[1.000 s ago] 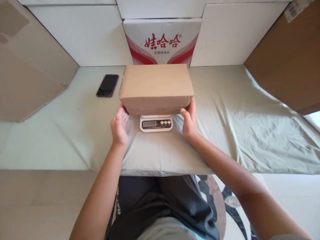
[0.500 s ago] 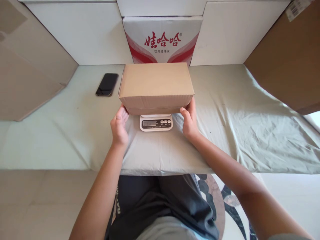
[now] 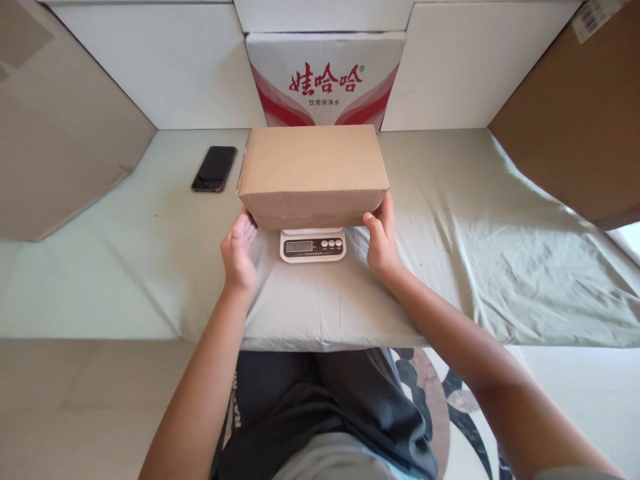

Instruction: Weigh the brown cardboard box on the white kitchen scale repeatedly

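A closed brown cardboard box (image 3: 314, 160) sits over a white digital kitchen scale (image 3: 313, 257), covering its platform. Only the scale's front shows, with a small display and several round buttons; I cannot read the display. My left hand (image 3: 239, 250) grips the box at its lower left front corner, with fingertips partly hidden beneath it. At the lower right front corner, my right hand (image 3: 381, 240) holds the box, its thumb against the front face and its other fingers along the side. Whether the box rests fully on the scale is hidden.
A black smartphone (image 3: 215, 169) lies left of the box on the pale green cloth (image 3: 440, 267). Behind stands a white and red carton (image 3: 325, 80) between white panels. Large cardboard pieces stand at left (image 3: 65, 133) and right (image 3: 575, 127). The table's front edge runs close to my lap.
My right hand has shifted very slightly to the right at the box's corner. The left hand, scale and phone look the same.
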Available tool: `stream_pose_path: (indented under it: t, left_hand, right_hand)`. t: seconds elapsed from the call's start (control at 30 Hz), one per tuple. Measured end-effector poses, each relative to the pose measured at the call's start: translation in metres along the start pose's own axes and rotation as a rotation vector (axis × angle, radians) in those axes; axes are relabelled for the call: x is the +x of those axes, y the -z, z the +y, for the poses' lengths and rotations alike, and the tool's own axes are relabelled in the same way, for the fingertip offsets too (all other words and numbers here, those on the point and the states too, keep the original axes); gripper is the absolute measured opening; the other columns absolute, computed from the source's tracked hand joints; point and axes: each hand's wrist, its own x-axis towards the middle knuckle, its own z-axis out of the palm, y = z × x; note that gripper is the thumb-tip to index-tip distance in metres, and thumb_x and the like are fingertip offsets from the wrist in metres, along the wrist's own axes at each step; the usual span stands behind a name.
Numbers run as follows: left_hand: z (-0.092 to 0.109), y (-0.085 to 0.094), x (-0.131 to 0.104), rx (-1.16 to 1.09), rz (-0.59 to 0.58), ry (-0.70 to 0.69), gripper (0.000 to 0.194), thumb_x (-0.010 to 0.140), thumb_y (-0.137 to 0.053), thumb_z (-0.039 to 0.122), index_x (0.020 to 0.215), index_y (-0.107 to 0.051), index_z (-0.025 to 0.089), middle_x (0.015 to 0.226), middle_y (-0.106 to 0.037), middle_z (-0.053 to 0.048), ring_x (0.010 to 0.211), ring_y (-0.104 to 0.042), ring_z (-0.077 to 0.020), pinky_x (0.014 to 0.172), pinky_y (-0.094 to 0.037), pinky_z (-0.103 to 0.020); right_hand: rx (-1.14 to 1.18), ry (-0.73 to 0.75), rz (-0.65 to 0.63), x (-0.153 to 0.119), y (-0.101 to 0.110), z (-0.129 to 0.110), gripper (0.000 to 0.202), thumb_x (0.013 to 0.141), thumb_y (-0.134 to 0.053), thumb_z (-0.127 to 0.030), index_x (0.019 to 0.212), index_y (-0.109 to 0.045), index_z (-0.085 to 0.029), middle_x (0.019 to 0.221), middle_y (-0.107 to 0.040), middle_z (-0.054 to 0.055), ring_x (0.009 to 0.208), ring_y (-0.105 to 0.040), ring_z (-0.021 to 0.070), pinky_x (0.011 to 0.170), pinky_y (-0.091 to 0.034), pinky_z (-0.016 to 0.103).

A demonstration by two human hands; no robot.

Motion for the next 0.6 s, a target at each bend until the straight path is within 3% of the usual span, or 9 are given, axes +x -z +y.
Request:
stream_pose_path:
  t: [0.37, 0.6]
  left_hand:
    - [0.0043, -0.0034, -0.0006, -0.002, -0.008, -0.002, 0.104, 0.09, -0.057, 0.096, 0.155, -0.071, 0.016, 0.165, -0.065, -0.026, 0.162, -0.055, -0.0446, 0.14, -0.038, -0.061]
    - [0.0045, -0.0038, 0.0013, 0.08, -0.021, -0.012, 0.102, 0.088, -0.052, 0.1, 0.149, -0.075, 0.02, 0.162, -0.069, -0.021, 0.161, -0.057, -0.0429, 0.136, -0.044, -0.061]
  right_hand:
    - [0.06, -0.053, 0.022, 0.0003, -0.0021, -0.0027, 0.07, 0.089, -0.067, -0.075, 0.146, -0.055, -0.035, 0.165, -0.063, 0.011, 0.158, -0.055, 0.0391, 0.137, -0.046, 0.066]
    - [0.045, -0.005, -0.011, 0.0012, -0.0017, -0.0036, 0.06, 0.095, -0.063, -0.07, 0.142, -0.056, -0.033, 0.155, -0.068, 0.011, 0.147, -0.062, 0.0369, 0.13, -0.052, 0.061]
